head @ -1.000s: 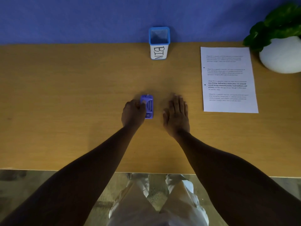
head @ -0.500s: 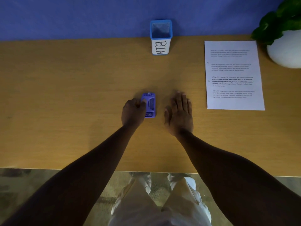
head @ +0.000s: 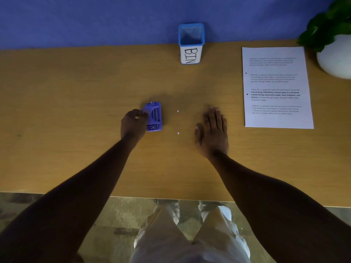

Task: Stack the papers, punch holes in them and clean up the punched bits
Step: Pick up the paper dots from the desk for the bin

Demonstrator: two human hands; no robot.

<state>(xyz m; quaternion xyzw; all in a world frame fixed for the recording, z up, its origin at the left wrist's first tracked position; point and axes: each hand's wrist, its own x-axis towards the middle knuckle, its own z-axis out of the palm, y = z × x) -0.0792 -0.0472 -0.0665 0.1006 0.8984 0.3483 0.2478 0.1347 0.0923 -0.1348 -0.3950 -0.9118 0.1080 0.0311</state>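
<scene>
Slid leftward, the purple plastic punch (head: 153,117) sits gripped by the left hand (head: 134,123), right hand (head: 213,133) flat, baring two round paper bits (head: 178,111).

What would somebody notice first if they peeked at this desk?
Probably the purple hole punch mid-desk, gripped by the left hand, and the right hand lying flat nearby. Between the hands sit two tiny white paper dots. At the back stands a blue cup labelled BIN.

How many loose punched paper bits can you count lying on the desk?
2. One bit lies between the hole punch and the right hand; the other lies nearer the person. The hands may hide more.
</scene>
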